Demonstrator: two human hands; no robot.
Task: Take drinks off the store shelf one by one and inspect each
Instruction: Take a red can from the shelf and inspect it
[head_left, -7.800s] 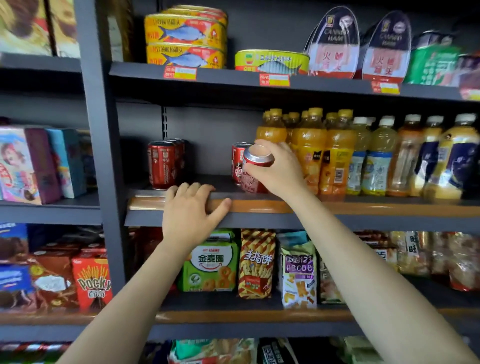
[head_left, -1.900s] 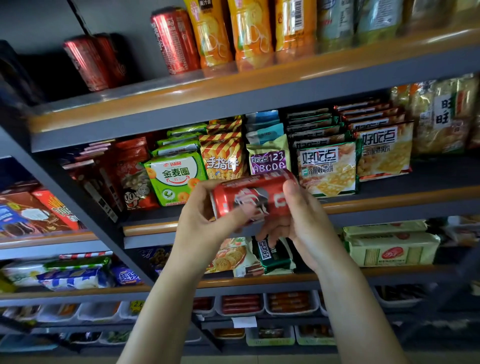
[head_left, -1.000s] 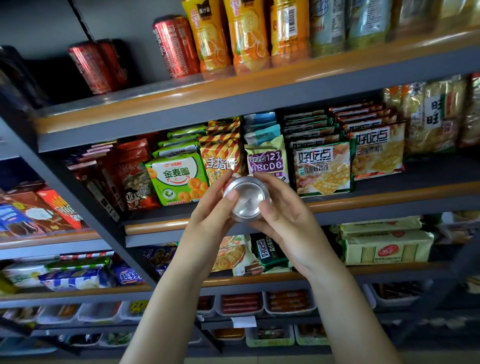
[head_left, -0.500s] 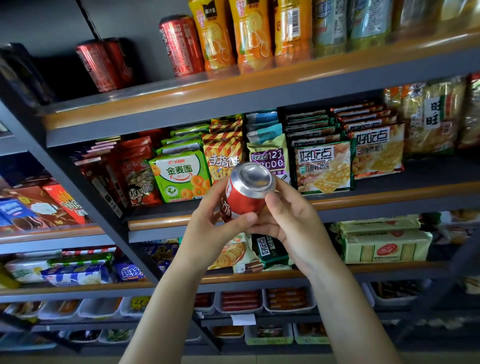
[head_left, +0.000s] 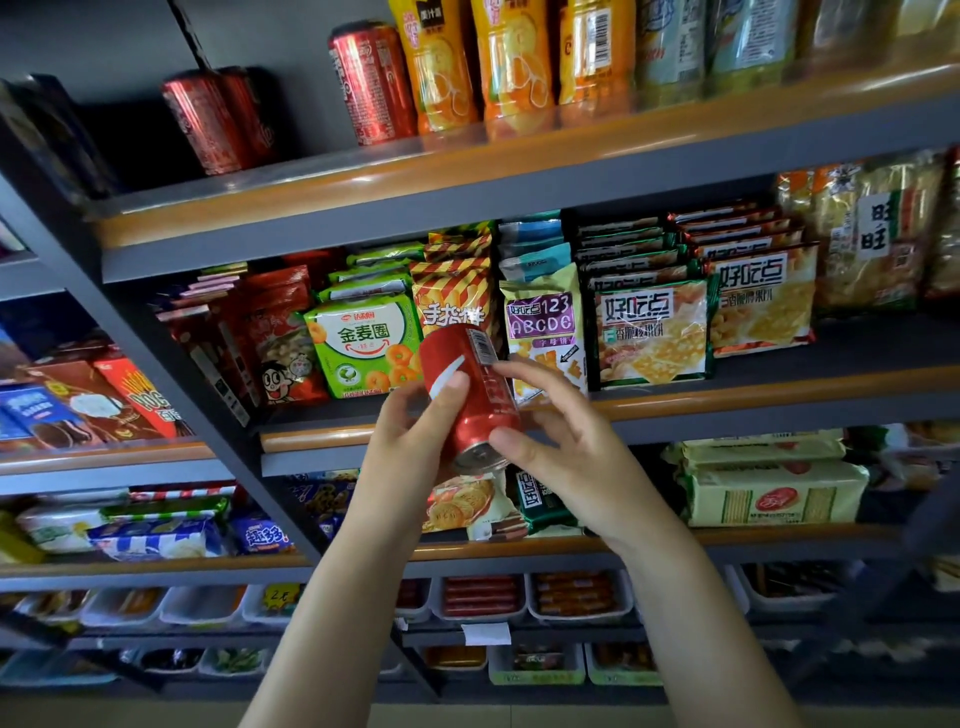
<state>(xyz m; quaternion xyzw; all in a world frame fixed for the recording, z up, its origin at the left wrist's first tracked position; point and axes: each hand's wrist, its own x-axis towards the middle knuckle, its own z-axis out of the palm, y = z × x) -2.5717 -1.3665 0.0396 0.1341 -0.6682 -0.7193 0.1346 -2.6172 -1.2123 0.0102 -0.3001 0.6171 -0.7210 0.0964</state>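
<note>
While both hands meet at the centre of the frame, one red can (head_left: 470, 395) is held between them, tilted, with its metal end pointing down toward the camera and a barcode showing near its upper end. The left hand (head_left: 410, 447) grasps the can from the left, thumb laid across the red side over a white swoosh. The right hand (head_left: 566, 452) holds it from the right with fingers spread, the thumb pressing near the lower rim. The can is in front of the snack shelf (head_left: 727, 400), clear of it. On the drinks shelf (head_left: 467, 171) in the upper part of the frame, three more red cans can be counted: two close together (head_left: 218, 122) at upper left, and one (head_left: 371, 83) standing just beside the orange juice bottles (head_left: 514, 67), three of which show, with paler bottles (head_left: 717, 41) to their right cut off by the frame edge. Behind the hands sit a green snack bag (head_left: 363, 348), a striped bag (head_left: 452, 291), and a purple-labelled bag (head_left: 543, 322). Two cracker packs (head_left: 701, 322) stand side by side to the right.
</note>
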